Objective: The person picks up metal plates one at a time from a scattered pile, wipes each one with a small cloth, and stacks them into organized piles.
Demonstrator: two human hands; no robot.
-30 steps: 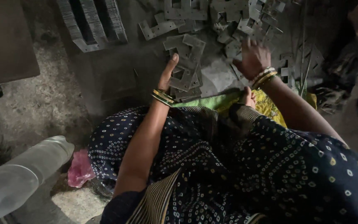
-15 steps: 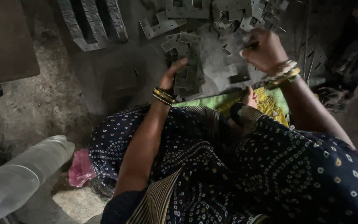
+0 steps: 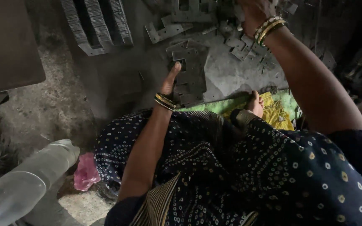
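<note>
I sit on the floor with a low stack of flat grey metal plates (image 3: 194, 69) in front of my knees. My left hand (image 3: 169, 83) stands on its edge against the left side of that stack, thumb raised, fingers straight along the plates. My right hand (image 3: 253, 14) is stretched far forward over a heap of loose, notched metal plates (image 3: 241, 49), at the top edge of the view. Its fingers are cut off by the frame, so what they hold is hidden. Both wrists wear gold bangles.
Rows of tightly packed plates (image 3: 97, 25) lie at the top left. A dark flat board (image 3: 9, 46) sits at the left edge. A clear plastic bottle (image 3: 26, 184) and a pink cloth (image 3: 85, 171) lie by my left knee. A green and yellow cloth (image 3: 275, 111) covers the floor near my foot (image 3: 255, 104).
My right hand has lifted off the loose plates near my lap and reached up and forward to the far heap. My left hand has stayed against the stack.
</note>
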